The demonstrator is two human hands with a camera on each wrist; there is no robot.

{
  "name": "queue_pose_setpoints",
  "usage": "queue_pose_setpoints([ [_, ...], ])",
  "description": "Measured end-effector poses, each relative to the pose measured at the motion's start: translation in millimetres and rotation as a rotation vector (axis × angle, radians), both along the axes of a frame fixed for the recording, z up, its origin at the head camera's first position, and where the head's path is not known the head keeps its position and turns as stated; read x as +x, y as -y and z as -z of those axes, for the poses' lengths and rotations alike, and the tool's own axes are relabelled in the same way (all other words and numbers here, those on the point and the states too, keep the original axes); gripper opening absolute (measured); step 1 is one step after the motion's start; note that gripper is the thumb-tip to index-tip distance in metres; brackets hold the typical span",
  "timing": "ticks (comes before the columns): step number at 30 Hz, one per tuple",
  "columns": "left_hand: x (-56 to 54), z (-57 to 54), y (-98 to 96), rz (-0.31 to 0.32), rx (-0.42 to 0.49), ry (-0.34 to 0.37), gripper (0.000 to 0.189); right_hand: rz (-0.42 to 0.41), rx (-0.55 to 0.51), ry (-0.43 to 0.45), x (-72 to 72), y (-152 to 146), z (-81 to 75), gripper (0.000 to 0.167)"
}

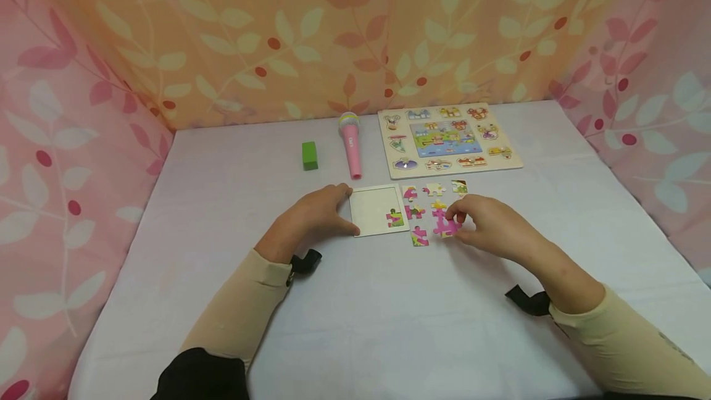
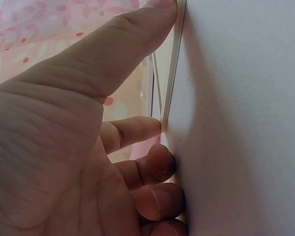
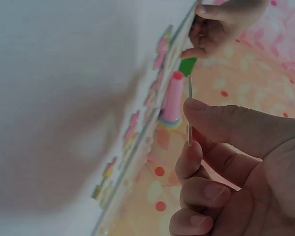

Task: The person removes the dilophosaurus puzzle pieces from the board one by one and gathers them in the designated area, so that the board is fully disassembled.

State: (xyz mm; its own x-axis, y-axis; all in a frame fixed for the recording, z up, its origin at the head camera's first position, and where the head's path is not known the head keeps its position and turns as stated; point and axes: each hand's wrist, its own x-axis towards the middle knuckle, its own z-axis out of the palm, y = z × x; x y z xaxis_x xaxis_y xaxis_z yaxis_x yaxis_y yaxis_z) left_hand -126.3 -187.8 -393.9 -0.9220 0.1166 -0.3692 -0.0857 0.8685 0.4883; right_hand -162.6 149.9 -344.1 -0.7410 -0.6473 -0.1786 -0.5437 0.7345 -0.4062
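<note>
A white puzzle tray (image 1: 369, 212) lies on the table, with one pink-and-green jigsaw piece (image 1: 395, 218) in its lower right corner. My left hand (image 1: 318, 215) holds the tray's left side, thumb at the near corner and index finger at the far one; the left wrist view shows the tray edge (image 2: 173, 73) between them. Between thumb and index finger, my right hand (image 1: 491, 226) pinches a pink jigsaw piece (image 1: 444, 223), raised over the loose pieces. The right wrist view shows this piece edge-on as a thin strip (image 3: 190, 88).
Several loose jigsaw pieces (image 1: 419, 237) lie right of the tray. Behind stand a green block (image 1: 310, 156), a pink toy microphone (image 1: 352, 147) and a wooden picture board (image 1: 444, 173). Floral curtains (image 1: 355, 36) enclose the white table (image 1: 389, 326) at the back and sides.
</note>
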Motion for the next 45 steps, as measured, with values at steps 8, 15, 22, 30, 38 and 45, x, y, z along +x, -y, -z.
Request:
queue_pose_setpoints([
  [8, 1.1, -1.6, 0.4, -0.002, 0.010, -0.005, 0.089, -0.056, 0.009, 0.007, -9.1, 1.2, 17.8, 0.024],
  [15, 1.2, -1.7, 0.3, -0.004, 0.012, 0.000, 0.090, -0.054, 0.034, 0.056, -14.9, 2.2, 26.8, 0.024],
  [22, 1.1, -3.2, 0.2, -0.007, 0.001, -0.003, 0.090, -0.030, 0.049, 0.087, -15.7, 3.0, 26.6, 0.027],
  [30, 0.4, -1.3, 1.2, 0.003, 0.008, 0.001, 0.090, 0.019, 0.078, 0.093, -13.6, 2.5, 14.8, 0.031],
  [38, 0.9, -1.1, 0.3, 0.015, 0.000, -0.018, 0.088, 0.025, -0.024, 0.021, -12.9, 6.3, -8.2, 0.027],
  [45, 0.2, 0.2, 1.4, 0.020, 0.002, -0.018, 0.088, 0.002, -0.102, -0.034, -14.7, 21.6, -18.9, 0.030],
])
